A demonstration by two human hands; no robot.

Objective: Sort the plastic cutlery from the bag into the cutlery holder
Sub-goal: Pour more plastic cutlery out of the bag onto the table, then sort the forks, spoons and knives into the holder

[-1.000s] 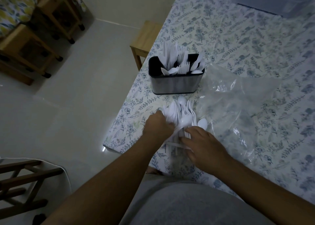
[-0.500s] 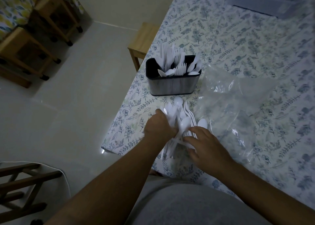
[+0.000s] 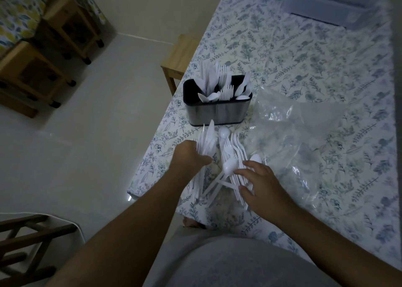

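Observation:
A metal cutlery holder (image 3: 217,112) with a black inner rim stands near the table's left edge, holding white plastic knives, forks and spoons. In front of it lies a pile of white plastic cutlery (image 3: 231,156). My left hand (image 3: 189,156) grips a bunch of knives (image 3: 207,137), their blades pointing toward the holder. My right hand (image 3: 258,184) rests on the pile's right side with fingers spread over spoons and forks. A clear plastic bag (image 3: 300,139) lies flat to the right of the pile.
The table wears a floral cloth (image 3: 304,58). A pale plastic container (image 3: 335,2) sits at the far edge. A small wooden stool (image 3: 180,56) stands beside the table's left edge, wooden furniture (image 3: 43,58) farther left, and a dark rack (image 3: 26,243) at bottom left.
My left hand has gathered a bunch of knives out of the pile and drawn it left, opening a gap. My right hand's fingers have spread over the remaining cutlery.

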